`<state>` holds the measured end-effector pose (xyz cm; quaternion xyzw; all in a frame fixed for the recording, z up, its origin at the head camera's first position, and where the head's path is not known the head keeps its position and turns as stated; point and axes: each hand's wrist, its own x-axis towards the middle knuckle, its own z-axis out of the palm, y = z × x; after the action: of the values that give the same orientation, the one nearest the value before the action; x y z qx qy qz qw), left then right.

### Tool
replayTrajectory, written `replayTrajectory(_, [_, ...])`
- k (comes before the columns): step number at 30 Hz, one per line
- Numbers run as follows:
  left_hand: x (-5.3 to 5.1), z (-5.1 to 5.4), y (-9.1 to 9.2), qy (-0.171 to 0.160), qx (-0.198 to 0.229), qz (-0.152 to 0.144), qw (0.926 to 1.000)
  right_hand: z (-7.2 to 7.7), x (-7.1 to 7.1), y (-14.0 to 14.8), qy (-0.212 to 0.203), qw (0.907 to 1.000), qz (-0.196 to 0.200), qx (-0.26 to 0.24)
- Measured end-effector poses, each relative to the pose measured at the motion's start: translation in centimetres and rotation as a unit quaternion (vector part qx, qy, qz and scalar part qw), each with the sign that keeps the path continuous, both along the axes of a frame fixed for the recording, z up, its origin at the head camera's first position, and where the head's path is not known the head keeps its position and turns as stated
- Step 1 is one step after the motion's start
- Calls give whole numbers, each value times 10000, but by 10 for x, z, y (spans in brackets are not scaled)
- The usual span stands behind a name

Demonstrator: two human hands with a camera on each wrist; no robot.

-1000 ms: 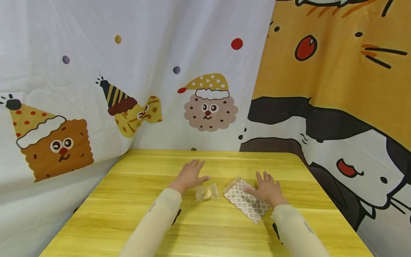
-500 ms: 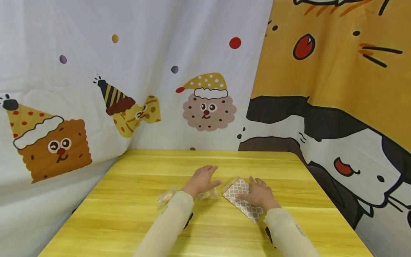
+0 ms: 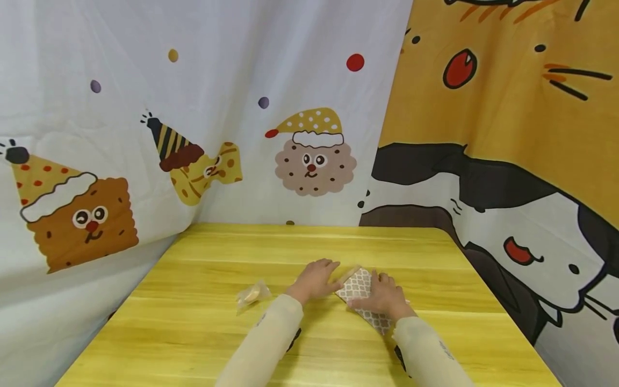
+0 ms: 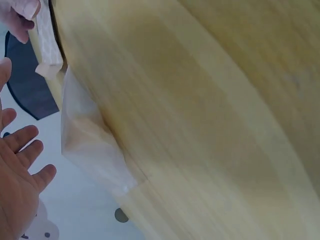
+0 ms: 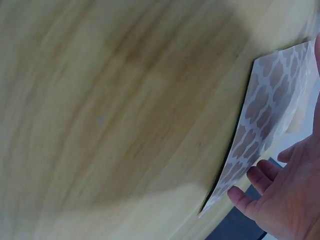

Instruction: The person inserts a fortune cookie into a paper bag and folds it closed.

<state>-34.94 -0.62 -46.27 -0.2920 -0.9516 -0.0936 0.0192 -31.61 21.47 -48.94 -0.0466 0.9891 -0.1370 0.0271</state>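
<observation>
A flat paper bag point(image 3: 360, 282) with a white lattice print lies slanted on the table. My right hand point(image 3: 384, 297) rests across it, thumb over the near-left side and fingers toward the far-right edge. In the right wrist view, its fingertips are beside the edge of the bag point(image 5: 270, 100). My left hand point(image 3: 315, 280) hovers with extended fingers by the bag's plain upper-left edge. A translucent packet point(image 4: 92, 137) appears near that hand in the left wrist view; the hand hides it in the head view. Another clear packet point(image 3: 253, 294) with pale contents lies farther left.
The yellow wood-grain table point(image 3: 193, 333) extends around both hands. Behind it hangs a white and orange curtain point(image 3: 217, 80) printed with cartoon figures, touching the far edge.
My left hand has moved right and slightly nearer, passing over one packet and uncovering the left one. My right hand has come down and left onto the paper bag.
</observation>
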Motion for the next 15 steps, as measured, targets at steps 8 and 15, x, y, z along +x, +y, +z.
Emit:
replayTrajectory(8, [5,-2,5,93,-216,-61,9997,-3,-1,-3,-192,9998,56,-55])
replayTrajectory(15, [7,-7,4,-9,-317,58,9995,-1,-2,5,-408,9967,650,-269])
